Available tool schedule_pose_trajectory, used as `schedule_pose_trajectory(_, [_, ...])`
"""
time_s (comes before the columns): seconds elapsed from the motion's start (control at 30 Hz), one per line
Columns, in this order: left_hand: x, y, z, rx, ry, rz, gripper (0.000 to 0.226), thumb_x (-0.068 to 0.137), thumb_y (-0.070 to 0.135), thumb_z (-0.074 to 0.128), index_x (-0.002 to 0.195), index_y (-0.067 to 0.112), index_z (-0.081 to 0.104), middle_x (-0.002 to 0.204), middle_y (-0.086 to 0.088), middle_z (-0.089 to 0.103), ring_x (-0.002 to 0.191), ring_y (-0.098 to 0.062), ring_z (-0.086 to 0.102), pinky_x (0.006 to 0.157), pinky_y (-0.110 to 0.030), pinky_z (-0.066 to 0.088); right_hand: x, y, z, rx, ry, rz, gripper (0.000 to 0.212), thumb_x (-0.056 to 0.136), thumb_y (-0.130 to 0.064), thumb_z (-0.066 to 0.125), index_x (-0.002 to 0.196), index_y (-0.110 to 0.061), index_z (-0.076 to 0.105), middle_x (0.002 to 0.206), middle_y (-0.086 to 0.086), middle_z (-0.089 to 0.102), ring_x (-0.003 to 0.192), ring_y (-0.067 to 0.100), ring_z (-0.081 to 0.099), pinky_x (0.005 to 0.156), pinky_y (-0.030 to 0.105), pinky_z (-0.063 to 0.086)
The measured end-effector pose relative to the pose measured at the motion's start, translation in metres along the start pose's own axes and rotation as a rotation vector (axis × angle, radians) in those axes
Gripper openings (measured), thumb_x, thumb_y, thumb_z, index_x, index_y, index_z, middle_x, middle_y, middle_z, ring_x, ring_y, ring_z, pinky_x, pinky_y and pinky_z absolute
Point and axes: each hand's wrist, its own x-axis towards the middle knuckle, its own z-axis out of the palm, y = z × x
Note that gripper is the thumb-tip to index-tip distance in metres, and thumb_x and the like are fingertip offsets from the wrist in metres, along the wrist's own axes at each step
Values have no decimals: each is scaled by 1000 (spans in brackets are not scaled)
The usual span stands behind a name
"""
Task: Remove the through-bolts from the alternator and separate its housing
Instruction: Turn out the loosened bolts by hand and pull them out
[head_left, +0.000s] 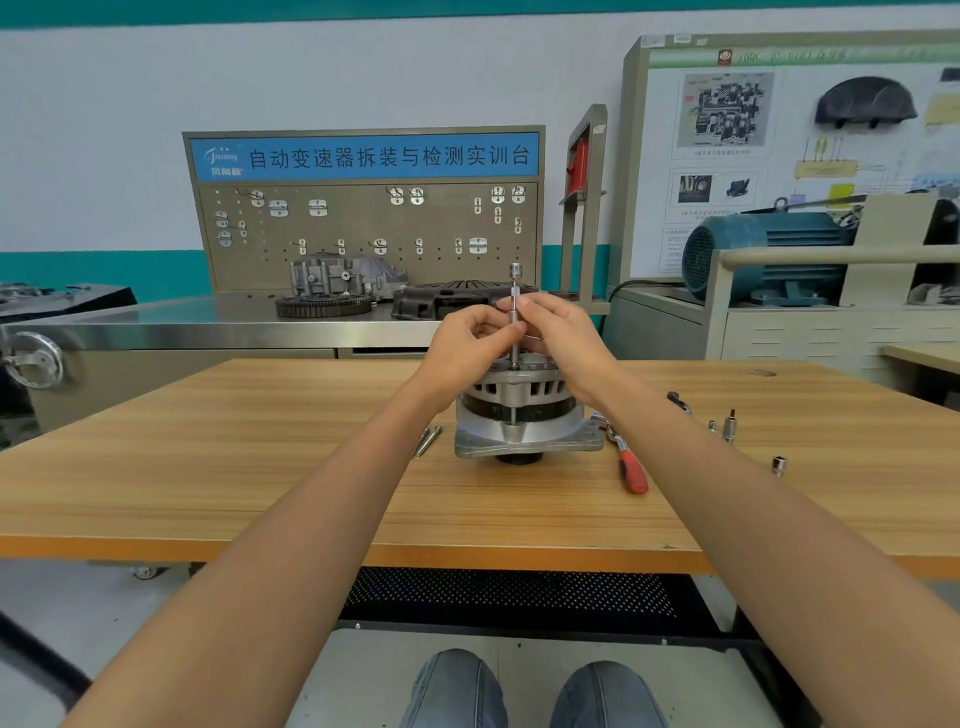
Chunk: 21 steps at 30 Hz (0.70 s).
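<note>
Alternator (524, 415) stands pulley-down at mid tabletop (260, 467); an upright extension bar (514, 317) rises from its top, pinched between the curled fingers of the left hand (467, 343) and right hand (558, 332). Red-handled ratchet (628, 462) lies just right

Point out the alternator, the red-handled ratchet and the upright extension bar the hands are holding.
alternator (524, 434): head view, on its lower silver housing.
red-handled ratchet (635, 474): head view, on the red handle.
extension bar (515, 283): head view, on the bare shaft above the fingers.
</note>
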Motion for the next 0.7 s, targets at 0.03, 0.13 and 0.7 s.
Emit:
schedule_pose_trajectory(0.03, [0,0,1,5,16,5,5,90,18,64,88,14,63,79,2,64,72,-6,59,67,-16,50,0,0,1,-4,9,8,18,97,-25,50,108,-19,64,109,2,65,105,14,61,89,26,50])
schedule_pose_trajectory(0.13, [0,0,2,15,50,10,11,88,21,68,82,18,59,73,8,60,60,5,54,58,-8,45,0,1,1,-47,35,2,22,92,-32,59,107,-16,62,103,0,64,103,15,61,92,31,50])
schedule_pose_trajectory(0.7, [-1,1,3,23,44,6,11,88,17,67,82,18,58,78,3,62,75,-10,58,72,-22,50,-3,0,1,-17,9,12,17,97,-24,50,104,-21,66,108,2,66,107,15,60,93,28,49])
